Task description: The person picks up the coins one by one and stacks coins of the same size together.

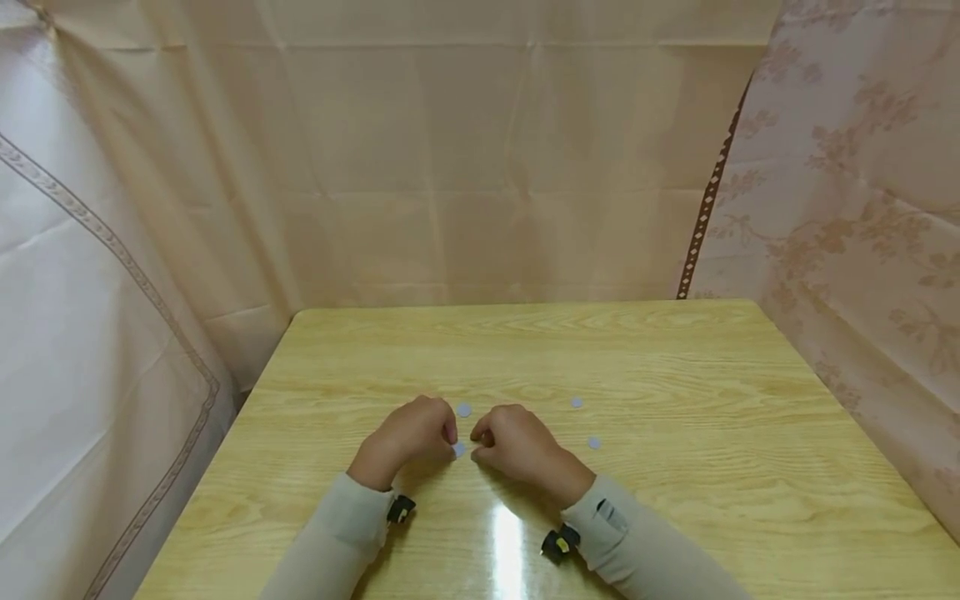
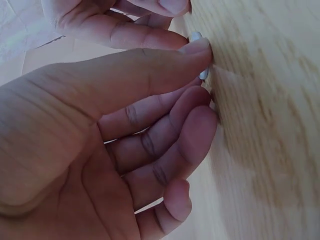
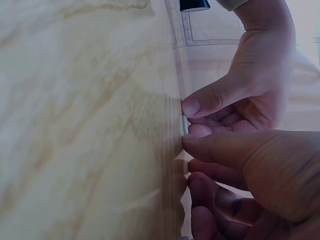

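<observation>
A small flat white disc [image 1: 459, 449] lies at the fingertips of my left hand [image 1: 411, 435]. The left thumb and curled fingers pinch its edge, and in the left wrist view the thumb covers most of the disc [image 2: 203, 74]. My right hand [image 1: 521, 446] is bent towards it from the other side, its thumb and forefinger a little apart with nothing between them. Seen from the right wrist, the disc [image 3: 185, 125] shows as a thin edge at the tabletop between both thumbs. Just beyond it, a second white disc [image 1: 464, 410] lies flat.
Two more white discs, a farther one [image 1: 577, 402] and a nearer one [image 1: 595, 442], lie right of the right hand. The wood-grain table [image 1: 675, 358] is bordered by a beige curtain [image 1: 480, 167] behind and patterned cloths at both sides.
</observation>
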Available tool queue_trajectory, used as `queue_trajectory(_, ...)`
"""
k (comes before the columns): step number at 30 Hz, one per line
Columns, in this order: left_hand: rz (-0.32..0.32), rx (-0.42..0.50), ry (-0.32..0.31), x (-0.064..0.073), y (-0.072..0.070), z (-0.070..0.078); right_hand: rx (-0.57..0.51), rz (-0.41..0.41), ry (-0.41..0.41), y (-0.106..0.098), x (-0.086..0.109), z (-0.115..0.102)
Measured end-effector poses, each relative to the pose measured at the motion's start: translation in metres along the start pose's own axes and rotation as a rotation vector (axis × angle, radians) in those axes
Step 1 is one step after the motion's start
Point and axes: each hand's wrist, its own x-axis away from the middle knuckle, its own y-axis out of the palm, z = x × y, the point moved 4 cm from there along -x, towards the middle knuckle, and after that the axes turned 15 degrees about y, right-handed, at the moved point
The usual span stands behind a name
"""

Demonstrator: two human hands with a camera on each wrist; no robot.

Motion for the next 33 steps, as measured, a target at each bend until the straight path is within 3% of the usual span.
queue_trajectory(22,-0.016,0.184,0.0,-0.0022,0.0047,-0.0004,-0.042,0.013,0.029,0.0001,0.0015,-0.003)
queue_trajectory(33,-0.001,0.19,-0.015,-0.0034,0.0068,-0.0041,-0.039,0.016,0.026,0.0018,-0.0003,-0.0022)
